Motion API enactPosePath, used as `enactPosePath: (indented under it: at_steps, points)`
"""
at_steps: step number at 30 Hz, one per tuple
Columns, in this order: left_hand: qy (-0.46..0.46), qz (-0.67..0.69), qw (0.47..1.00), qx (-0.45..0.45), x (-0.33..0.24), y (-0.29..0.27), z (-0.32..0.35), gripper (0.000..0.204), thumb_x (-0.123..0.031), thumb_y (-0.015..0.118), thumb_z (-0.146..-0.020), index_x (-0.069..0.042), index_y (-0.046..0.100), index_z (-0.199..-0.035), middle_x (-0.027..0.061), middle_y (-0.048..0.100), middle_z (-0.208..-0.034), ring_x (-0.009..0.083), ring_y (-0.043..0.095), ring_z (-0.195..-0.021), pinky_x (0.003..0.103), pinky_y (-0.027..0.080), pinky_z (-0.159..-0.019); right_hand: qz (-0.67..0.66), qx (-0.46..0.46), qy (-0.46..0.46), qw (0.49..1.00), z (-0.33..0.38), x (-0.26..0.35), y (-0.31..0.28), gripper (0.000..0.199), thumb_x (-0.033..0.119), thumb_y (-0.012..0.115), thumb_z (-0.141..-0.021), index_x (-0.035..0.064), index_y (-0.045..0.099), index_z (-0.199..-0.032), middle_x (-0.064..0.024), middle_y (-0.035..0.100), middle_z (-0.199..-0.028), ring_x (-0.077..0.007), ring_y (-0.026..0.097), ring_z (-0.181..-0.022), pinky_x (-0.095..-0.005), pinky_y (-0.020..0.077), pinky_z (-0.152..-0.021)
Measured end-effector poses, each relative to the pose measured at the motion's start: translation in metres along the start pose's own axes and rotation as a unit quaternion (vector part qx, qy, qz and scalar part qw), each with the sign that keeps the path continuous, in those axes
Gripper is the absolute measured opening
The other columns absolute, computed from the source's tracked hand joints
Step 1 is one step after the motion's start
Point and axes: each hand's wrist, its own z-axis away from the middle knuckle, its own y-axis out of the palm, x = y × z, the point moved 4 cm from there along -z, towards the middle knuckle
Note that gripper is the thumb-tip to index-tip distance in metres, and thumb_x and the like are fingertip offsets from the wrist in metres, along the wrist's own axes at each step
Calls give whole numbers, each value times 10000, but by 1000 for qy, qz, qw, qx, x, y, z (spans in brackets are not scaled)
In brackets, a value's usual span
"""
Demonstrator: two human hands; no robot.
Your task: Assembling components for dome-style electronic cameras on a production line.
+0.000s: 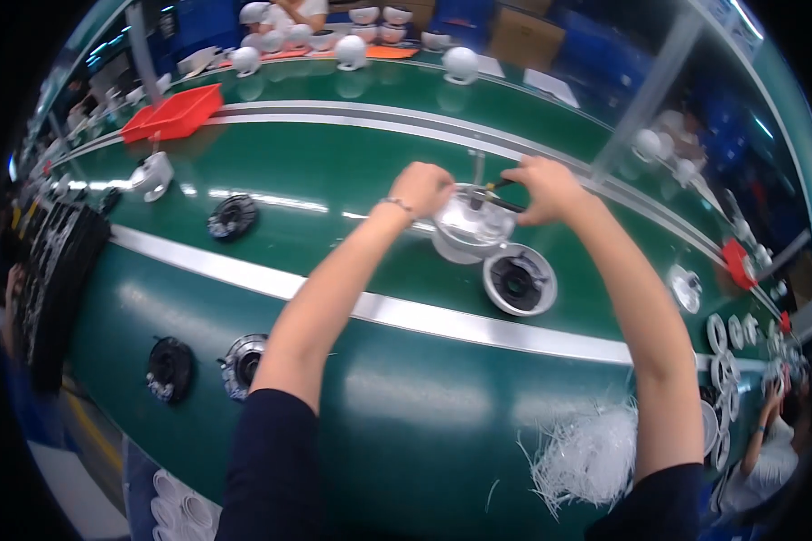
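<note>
Fingers of my left hand are curled shut against the rim of the white round housing, steadying it on the green conveyor belt. My right hand is closed in a pinch on a thin dark tool, apparently a small driver or a cable end; the view is too coarse to say which. The tool's tip points into the top of the housing.

The housing stands upright on the belt, at arm's reach ahead of me, touching or just overlapping a second white ring part with a dark centre on its near right side. Two loose dark-cored assemblies lie near my left elbow, well apart from the work. A heap of white ties sits beside my right forearm.

Judgement: a fastening or fitting step on the housing top is in hand. The next move calls for a firm left-hand hold and a straight, centred tool, so the housing does not tip against its neighbour.
</note>
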Motion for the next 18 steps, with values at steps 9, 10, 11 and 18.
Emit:
enactPosePath:
  at_steps: [9,10,11,18]
  points:
    - [-18,33,999,-20,-16,37,-13,132,-173,564,-654,-92,666,-672,122,620,-704,308,591,-694,396,485,-671,-35,-36,32,998,26,-23,3,531,207,674,-413,72,603,-922,-115,509,-789,-287,522,-791,-365,444,-685]
    - [-14,32,999,-26,-14,36,-10,130,-171,567,-651,-90,666,-672,118,621,-705,308,591,-694,395,485,-670,-37,-38,27,998,22,-20,6,525,207,670,-413,68,600,-914,-115,508,-792,-288,520,-783,-366,443,-679]
    - [-9,32,999,-31,-12,36,-8,128,-169,570,-648,-88,666,-672,114,623,-707,308,590,-695,394,485,-669,-31,-41,30,998,18,-17,8,508,187,664,-408,70,607,-899,-111,509,-771,-285,524,-763,-362,445,-657]
    - [-14,62,995,-78,-17,31,-12,97,-137,583,-660,-67,651,-657,114,620,-715,292,590,-686,376,482,-644,-50,-61,49,996,28,-21,9,442,119,646,-419,49,623,-855,-109,528,-684,-285,538,-662,-370,437,-588]
